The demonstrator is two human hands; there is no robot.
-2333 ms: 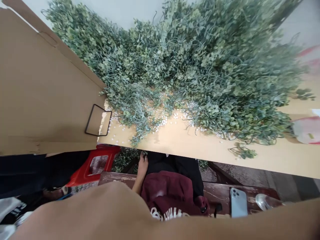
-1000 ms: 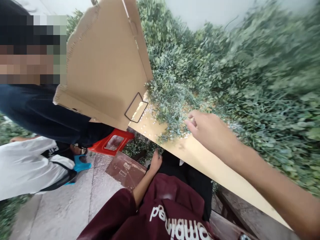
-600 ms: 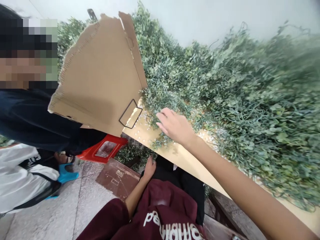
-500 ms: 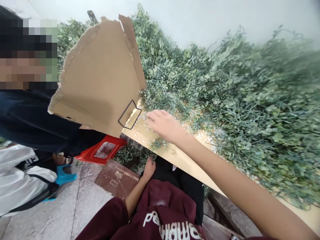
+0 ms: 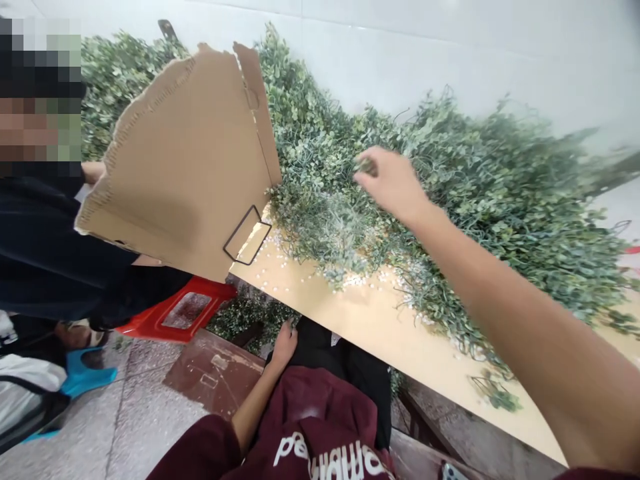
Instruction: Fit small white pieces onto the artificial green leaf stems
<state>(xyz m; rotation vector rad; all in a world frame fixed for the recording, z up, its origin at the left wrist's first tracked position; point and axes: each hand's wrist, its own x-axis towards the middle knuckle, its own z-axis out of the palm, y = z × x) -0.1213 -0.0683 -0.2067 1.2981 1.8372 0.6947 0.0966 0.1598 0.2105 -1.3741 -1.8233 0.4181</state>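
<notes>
The left hand (image 5: 285, 345), coming out of a maroon hoodie sleeve (image 5: 200, 450), hangs loosely curled and empty against black trousers (image 5: 320, 343), while the right hand (image 5: 393, 183) reaches out, its fingertips (image 5: 361, 163) pinched on a small leafy sprig (image 5: 367, 167) at the edge of a heap of green leafy vines (image 5: 480, 200). The heap spreads across a pale wooden bench (image 5: 400, 333), among scattered small white beads (image 5: 360, 280), just beside a torn brown cardboard sheet (image 5: 175, 167) with a thin black wire frame (image 5: 243, 235) near its corner. Behind them rises a white tiled wall (image 5: 400, 53).
</notes>
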